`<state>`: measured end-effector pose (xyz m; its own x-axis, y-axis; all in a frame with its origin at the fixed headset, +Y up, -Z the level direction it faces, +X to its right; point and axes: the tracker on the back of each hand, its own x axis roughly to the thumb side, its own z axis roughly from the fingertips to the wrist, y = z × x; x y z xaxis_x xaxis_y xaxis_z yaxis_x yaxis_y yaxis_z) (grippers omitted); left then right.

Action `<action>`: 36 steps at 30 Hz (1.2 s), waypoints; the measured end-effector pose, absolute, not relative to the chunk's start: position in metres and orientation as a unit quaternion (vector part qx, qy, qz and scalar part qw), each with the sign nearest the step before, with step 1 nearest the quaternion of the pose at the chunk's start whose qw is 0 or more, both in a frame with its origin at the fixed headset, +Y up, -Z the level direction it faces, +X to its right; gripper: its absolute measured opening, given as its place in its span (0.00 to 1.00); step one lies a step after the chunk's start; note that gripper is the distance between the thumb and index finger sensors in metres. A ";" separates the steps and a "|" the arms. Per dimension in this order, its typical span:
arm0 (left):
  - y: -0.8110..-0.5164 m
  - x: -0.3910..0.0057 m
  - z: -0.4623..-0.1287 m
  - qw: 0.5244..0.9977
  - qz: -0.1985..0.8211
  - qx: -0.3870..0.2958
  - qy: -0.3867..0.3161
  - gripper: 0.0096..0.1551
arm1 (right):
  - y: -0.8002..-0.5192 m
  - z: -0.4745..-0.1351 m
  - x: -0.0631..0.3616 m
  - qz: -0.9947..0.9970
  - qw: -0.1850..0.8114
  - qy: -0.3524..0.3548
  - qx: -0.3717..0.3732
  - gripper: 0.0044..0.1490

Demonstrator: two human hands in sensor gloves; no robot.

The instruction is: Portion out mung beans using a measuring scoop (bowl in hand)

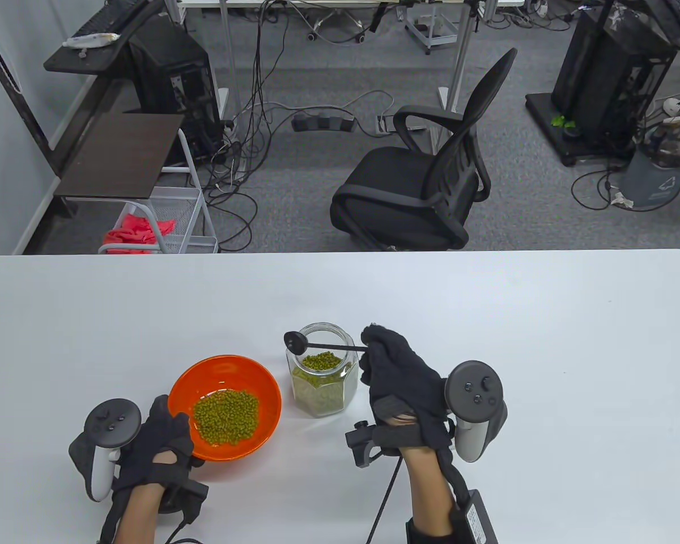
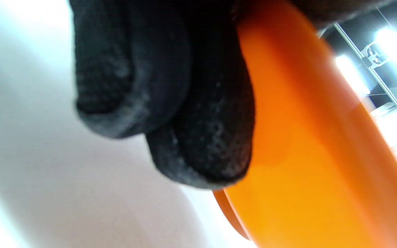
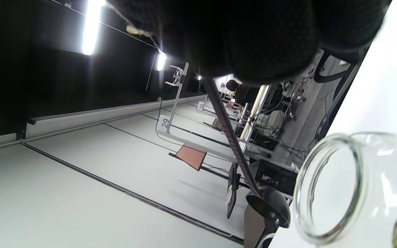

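Observation:
An orange bowl (image 1: 263, 411) holding a heap of mung beans (image 1: 226, 416) sits low at the table's front left. My left hand (image 1: 158, 442) grips its near rim; the fingers (image 2: 198, 137) press on its orange wall (image 2: 322, 165). A clear glass jar (image 1: 322, 374) half full of mung beans stands right of the bowl, and its open mouth (image 3: 326, 186) shows in the right wrist view. My right hand (image 1: 394, 374) pinches the handle of a small black measuring scoop (image 1: 294, 341), whose cup (image 3: 269, 206) hangs above the jar's left rim. I cannot tell whether the scoop holds beans.
The white table (image 1: 544, 340) spreads wide to the right and behind the jar. A black office chair (image 1: 425, 175) stands beyond the table's far edge, with a cart and red cloth (image 1: 141, 229) at the far left.

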<state>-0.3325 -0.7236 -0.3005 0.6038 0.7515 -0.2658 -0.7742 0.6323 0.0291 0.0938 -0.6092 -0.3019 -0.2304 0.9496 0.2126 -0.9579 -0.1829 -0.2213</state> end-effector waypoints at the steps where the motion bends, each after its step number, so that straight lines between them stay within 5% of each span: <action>1: -0.724 -0.332 -0.300 0.894 0.426 -0.045 0.128 0.38 | -0.609 -0.302 0.096 0.773 0.614 -0.159 0.008 0.26; 36: -0.723 -0.333 -0.301 0.896 0.425 -0.044 0.124 0.38 | -0.656 -0.338 0.036 0.897 0.427 -0.115 0.009 0.26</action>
<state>-0.3326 -0.7234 -0.3010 0.6083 0.7503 -0.2589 -0.7720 0.6350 0.0266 0.0360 -0.6561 -0.3381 -0.6358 0.7632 0.1152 -0.7675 -0.6095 -0.1986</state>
